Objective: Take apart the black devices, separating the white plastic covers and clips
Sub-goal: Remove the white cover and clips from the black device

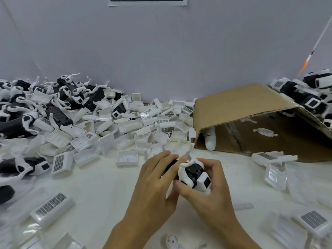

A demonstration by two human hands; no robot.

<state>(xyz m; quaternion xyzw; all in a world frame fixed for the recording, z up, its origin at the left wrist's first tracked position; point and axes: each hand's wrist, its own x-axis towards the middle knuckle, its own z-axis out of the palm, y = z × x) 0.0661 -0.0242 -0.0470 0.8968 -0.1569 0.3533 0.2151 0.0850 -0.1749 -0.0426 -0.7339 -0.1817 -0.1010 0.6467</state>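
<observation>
White tabletop [100, 191]: both hands, left [154, 184] and right [203, 191], seemingly grip one black device [194, 172].

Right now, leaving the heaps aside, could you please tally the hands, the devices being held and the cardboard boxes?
Hands: 2, left hand and right hand
Black device, held by both hands: 1
Cardboard box: 1
Total: 4

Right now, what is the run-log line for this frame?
left hand: grips black device | right hand: grips it | white clip: still attached
</observation>
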